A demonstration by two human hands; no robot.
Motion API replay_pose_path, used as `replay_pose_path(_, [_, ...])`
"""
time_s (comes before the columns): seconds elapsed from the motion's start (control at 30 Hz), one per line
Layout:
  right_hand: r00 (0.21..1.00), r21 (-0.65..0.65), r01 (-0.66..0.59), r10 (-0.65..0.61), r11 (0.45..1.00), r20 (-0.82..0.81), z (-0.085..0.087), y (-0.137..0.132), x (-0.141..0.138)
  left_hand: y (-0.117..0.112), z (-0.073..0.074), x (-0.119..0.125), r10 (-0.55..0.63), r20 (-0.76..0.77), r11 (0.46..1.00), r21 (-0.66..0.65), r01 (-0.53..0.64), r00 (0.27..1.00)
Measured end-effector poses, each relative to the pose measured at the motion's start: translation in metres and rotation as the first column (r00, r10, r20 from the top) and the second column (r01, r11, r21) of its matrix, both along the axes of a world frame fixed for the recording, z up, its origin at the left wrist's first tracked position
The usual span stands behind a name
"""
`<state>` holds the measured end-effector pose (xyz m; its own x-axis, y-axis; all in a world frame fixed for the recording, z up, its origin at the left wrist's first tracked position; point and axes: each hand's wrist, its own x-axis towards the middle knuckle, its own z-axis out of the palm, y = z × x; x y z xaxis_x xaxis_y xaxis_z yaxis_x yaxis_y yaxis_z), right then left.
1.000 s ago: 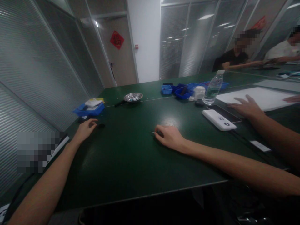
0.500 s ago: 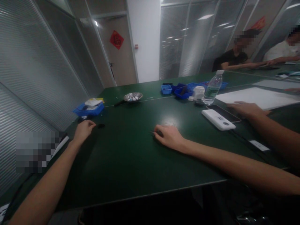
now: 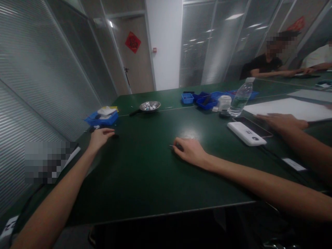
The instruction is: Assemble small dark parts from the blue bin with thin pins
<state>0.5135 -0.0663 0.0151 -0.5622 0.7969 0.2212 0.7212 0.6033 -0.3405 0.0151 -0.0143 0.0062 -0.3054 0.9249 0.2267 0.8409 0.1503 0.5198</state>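
My left hand (image 3: 100, 136) lies on the dark green table (image 3: 145, 173) at the left. Its fingers stretch loosely to the right and reach a small black object (image 3: 116, 136) that lies on the table, without gripping it. My right hand (image 3: 190, 151) rests near the table's middle, fingers closed on a small dark tool (image 3: 176, 147) whose thin tip points left. Most of that tool is hidden under the fingers.
A blue tray with white items (image 3: 101, 117) stands behind my left hand. A metal bowl (image 3: 149, 105), blue bins (image 3: 204, 100), a water bottle (image 3: 241, 97), a white power bank (image 3: 246, 134) and a phone (image 3: 252, 126) are farther off. Another person's hand (image 3: 281, 121) rests at the right beside a white sheet (image 3: 287, 108).
My left hand, drawn back into a fist half a second ago, has stretched its fingers out to the small black object. My right hand has stayed put. The view has shifted slightly.
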Motion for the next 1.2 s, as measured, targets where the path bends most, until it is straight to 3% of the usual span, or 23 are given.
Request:
replay_pose_path(0.33, [1.000, 0.033, 0.008, -0.008, 0.999, 0.005, -0.003, 0.002, -0.001, 0.004, -0.013, -0.011, -0.021, 0.119, 0.999, -0.027, 0.025, 0.993])
replay_pose_path(0.53, [1.000, -0.002, -0.004, 0.004, 1.000, 0.000, -0.001, 0.000, 0.000, 0.005, -0.012, -0.013, -0.068, 0.197, 0.995, -0.054, 0.080, 0.978])
replay_pose_path(0.73, [1.000, 0.016, 0.001, -0.001, 1.000, -0.002, -0.003, 0.001, 0.000, 0.003, -0.012, -0.010, -0.046, 0.203, 0.998, -0.040, 0.055, 0.978])
replay_pose_path(1.03, [1.000, 0.015, 0.001, -0.001, 1.000, 0.003, -0.003, 0.002, 0.000, 0.006, -0.006, -0.005, -0.006, 0.398, 0.997, -0.073, 0.038, 0.917])
replay_pose_path(1.13, [1.000, 0.030, 0.006, -0.006, 1.000, 0.008, -0.004, 0.002, -0.001, 0.008, -0.007, -0.009, -0.009, 0.368, 0.996, -0.082, 0.043, 0.930])
replay_pose_path(1.2, [1.000, 0.044, 0.013, -0.014, 0.999, 0.018, -0.005, 0.002, -0.001, 0.007, -0.007, -0.009, -0.008, 0.267, 0.995, -0.094, 0.034, 0.964])
